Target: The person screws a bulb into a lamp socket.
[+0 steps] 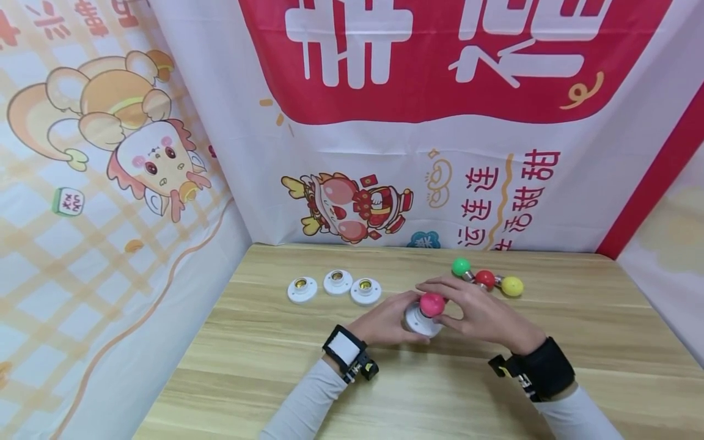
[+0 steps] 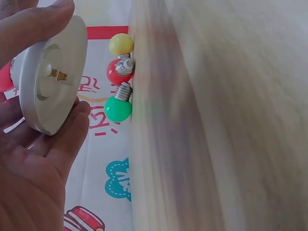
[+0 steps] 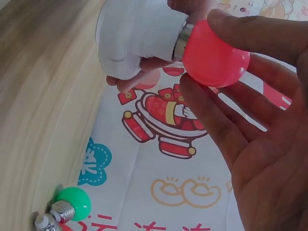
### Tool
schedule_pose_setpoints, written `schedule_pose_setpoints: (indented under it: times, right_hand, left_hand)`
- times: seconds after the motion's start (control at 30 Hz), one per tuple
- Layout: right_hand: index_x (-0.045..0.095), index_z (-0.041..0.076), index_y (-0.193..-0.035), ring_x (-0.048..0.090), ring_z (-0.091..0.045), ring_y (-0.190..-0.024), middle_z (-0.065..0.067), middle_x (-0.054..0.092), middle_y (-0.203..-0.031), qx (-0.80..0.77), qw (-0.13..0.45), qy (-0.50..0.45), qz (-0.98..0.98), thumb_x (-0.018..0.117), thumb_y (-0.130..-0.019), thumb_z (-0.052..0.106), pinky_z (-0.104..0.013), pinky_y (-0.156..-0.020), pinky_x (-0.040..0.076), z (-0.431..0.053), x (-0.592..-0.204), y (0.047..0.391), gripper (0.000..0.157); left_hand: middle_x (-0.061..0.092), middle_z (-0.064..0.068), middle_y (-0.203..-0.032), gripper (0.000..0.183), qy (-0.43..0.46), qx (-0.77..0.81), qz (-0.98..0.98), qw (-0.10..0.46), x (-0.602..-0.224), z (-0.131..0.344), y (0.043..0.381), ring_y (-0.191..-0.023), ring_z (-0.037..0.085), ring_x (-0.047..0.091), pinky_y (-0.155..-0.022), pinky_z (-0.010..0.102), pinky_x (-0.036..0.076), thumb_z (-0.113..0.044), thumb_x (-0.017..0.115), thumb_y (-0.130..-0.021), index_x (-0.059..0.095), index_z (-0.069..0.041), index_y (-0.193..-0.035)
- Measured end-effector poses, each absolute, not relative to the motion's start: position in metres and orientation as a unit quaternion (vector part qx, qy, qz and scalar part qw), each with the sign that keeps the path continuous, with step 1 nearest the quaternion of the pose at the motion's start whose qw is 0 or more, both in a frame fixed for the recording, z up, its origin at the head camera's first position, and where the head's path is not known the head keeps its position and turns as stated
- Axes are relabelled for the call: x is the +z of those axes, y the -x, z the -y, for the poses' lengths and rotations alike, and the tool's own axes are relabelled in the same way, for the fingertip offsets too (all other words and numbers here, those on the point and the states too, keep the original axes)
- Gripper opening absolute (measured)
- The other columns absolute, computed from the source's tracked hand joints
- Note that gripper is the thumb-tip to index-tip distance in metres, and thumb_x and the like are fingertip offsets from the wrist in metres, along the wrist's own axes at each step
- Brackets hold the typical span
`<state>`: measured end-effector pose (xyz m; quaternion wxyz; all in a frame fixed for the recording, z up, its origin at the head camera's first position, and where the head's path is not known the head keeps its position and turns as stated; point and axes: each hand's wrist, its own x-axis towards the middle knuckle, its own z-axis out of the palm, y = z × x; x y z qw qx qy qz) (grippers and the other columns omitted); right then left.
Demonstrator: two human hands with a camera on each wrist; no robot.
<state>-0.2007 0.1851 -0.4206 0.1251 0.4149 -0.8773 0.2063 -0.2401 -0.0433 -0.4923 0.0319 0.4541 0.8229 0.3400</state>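
Note:
My left hand (image 1: 387, 319) grips a round white lamp socket (image 2: 55, 91) by its rim, lifted off the table and tilted, its underside with brass screws facing the left wrist camera. A pink light bulb (image 3: 215, 55) stands at the socket's mouth, some of its metal screw base showing between glass and socket. The thumb and fingers of my right hand (image 1: 480, 308) hold the bulb's globe. How deep the thread sits inside the socket is hidden.
Several other things lie on the wooden table (image 1: 264, 379): white sockets (image 1: 337, 281) at the back left, and a green bulb (image 1: 461, 266), a red bulb (image 1: 484, 279) and a yellow bulb (image 1: 512, 286) at the back right. A printed cloth (image 1: 352, 146) hangs behind.

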Motion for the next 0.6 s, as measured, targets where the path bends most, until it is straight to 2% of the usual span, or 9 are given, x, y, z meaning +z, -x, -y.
schedule_pose_setpoints:
  times: [0.27,0.6]
  right_hand:
    - [0.057,0.022,-0.134,0.045,-0.014,-0.126,0.004,0.055,-0.135,0.184,0.102,-0.427,0.879,0.077,-0.079,0.022,-0.039,-0.102,0.046,-0.1809,-0.415,0.2023,0.059]
    - [0.061,0.018,-0.128,0.05,-0.01,-0.119,0.007,0.058,-0.127,0.203,0.105,-0.416,0.88,0.077,-0.08,0.018,-0.032,-0.097,0.049,-0.1809,-0.4182,0.203,0.05]
  left_hand:
    - [0.042,-0.005,-0.146,0.094,-0.467,0.346,-0.813,0.031,-0.4933,0.0478,0.2414,-0.124,0.004,0.045,-0.103,0.021,0.041,-0.055,0.072,-0.078,0.022,-0.026,-0.152]
    - [0.045,-0.004,-0.144,0.091,-0.472,0.351,-0.809,0.012,-0.493,0.0456,0.2399,-0.123,0.004,0.046,-0.102,0.02,0.042,-0.055,0.071,-0.078,0.027,-0.024,-0.151]
